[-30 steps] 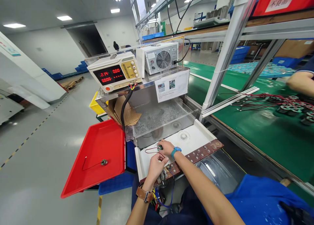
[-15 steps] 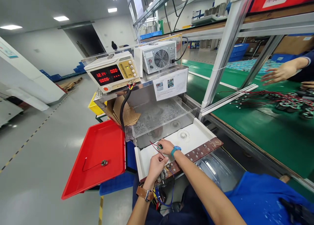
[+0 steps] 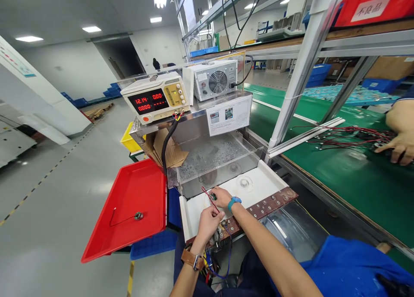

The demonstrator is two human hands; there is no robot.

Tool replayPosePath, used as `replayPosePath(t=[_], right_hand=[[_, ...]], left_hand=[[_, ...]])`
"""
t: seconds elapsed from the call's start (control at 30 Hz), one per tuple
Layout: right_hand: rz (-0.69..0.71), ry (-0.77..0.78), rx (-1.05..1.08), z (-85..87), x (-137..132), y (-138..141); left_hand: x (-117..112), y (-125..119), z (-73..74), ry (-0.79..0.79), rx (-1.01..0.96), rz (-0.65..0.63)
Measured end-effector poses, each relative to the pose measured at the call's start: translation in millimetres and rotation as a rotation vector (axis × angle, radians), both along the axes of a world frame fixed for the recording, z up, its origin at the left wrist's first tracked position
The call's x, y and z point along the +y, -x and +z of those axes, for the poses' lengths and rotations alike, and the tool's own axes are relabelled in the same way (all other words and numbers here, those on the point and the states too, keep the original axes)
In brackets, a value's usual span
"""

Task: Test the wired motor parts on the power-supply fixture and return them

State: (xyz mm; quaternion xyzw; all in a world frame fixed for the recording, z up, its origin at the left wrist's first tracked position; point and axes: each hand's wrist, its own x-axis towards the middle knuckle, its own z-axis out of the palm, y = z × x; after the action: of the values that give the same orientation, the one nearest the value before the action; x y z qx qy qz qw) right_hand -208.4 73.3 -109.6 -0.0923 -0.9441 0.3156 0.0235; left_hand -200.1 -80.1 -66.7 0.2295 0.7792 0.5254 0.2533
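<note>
Small round green circuit board with red lead wires [image 3: 211,196] — pinched in the right hand [image 3: 221,197] on the white tray surface [image 3: 258,187]. Left hand [image 3: 209,222] closed on the red wires beside the brown terminal strip [image 3: 265,207]. Beige power supply [image 3: 155,97] lit — testing apparently underway. One wired part [image 3: 138,216] lies in the red tray [image 3: 129,193].

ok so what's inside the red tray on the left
The red tray holds one small round part with a thin dark wire looping off it. Nothing covers it; the part is too small to identify.
</note>
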Motion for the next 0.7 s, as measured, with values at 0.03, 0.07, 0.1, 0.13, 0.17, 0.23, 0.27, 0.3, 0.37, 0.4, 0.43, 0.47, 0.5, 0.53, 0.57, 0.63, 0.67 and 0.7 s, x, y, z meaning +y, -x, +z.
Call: replayPosePath(t=[0.03, 0.07, 0.1, 0.13, 0.17, 0.23, 0.27, 0.3, 0.37, 0.4, 0.43, 0.47, 0.5, 0.53, 0.57, 0.63, 0.67, 0.7], right_hand=[[0.002, -0.001, 0.002, 0.1, 0.0, -0.1], [0.003, -0.002, 0.004, 0.2, 0.0, -0.2], [0.004, -0.004, 0.005, 0.2, 0.0, -0.3], [0.004, -0.005, 0.007, 0.2, 0.1, -0.4], [0.004, -0.005, 0.007, 0.1, 0.2, -0.4], [0.003, -0.003, 0.003, -0.3, 0.4, -0.3], [0.003, -0.002, 0.001, -0.7, 0.5, -0.2], [0.002, -0.001, -0.002, -0.9, 0.6, 0.0], [-0.005, 0.001, -0.006, -1.1, 0.6, 0.1], [-0.007, 0.002, -0.005, -0.8, 0.4, 0.1], [-0.008, 0.003, -0.004, -0.2, 0.2, 0.0], [-0.008, 0.004, -0.002, 0.7, -0.1, -0.2], [-0.008, 0.005, -0.002, 1.8, -0.5, -0.4], [-0.007, 0.007, -0.003, 3.1, -0.9, -0.6], [-0.01, 0.009, -0.007, 4.5, -1.4, -0.8], [-0.017, 0.017, -0.022, 7.0, -2.1, -1.1], [-0.018, 0.022, -0.029, 8.1, -2.3, -1.3], [-0.017, 0.025, -0.034, 8.9, -2.5, -1.4]], left_hand=[[0.1, -0.1, 0.1, 0.0, 0.003, 0.002], [0.2, -0.3, 0.2, 0.0, 0.005, 0.002], [0.2, -0.4, 0.1, 0.001, 0.006, 0.002], [0.2, -0.5, -0.2, 0.002, 0.007, 0.0], [0.1, -0.5, -0.6, 0.002, 0.007, -0.002], [0.0, -0.4, -1.7, 0.004, 0.009, -0.009], [-0.1, -0.2, -2.4, 0.006, 0.011, -0.013], [-0.2, 0.1, -3.0, 0.008, 0.013, -0.017], [-0.3, 0.9, -4.1, 0.011, 0.02, -0.024], [-0.4, 1.3, -4.4, 0.011, 0.023, -0.028], [-0.4, 1.6, -4.5, 0.011, 0.028, -0.031], [-0.4, 1.7, -4.5, 0.009, 0.033, -0.035], [-0.5, 1.8, -4.4, 0.006, 0.038, -0.038], [-0.5, 1.7, -4.1, 0.004, 0.044, -0.039], [-0.5, 1.4, -3.8, 0.001, 0.05, -0.039], [-0.4, 0.7, -3.3, 0.0, 0.057, -0.036], [-0.4, 0.3, -3.1, 0.001, 0.058, -0.035], [-0.4, -0.1, -2.8, 0.002, 0.058, -0.034]])
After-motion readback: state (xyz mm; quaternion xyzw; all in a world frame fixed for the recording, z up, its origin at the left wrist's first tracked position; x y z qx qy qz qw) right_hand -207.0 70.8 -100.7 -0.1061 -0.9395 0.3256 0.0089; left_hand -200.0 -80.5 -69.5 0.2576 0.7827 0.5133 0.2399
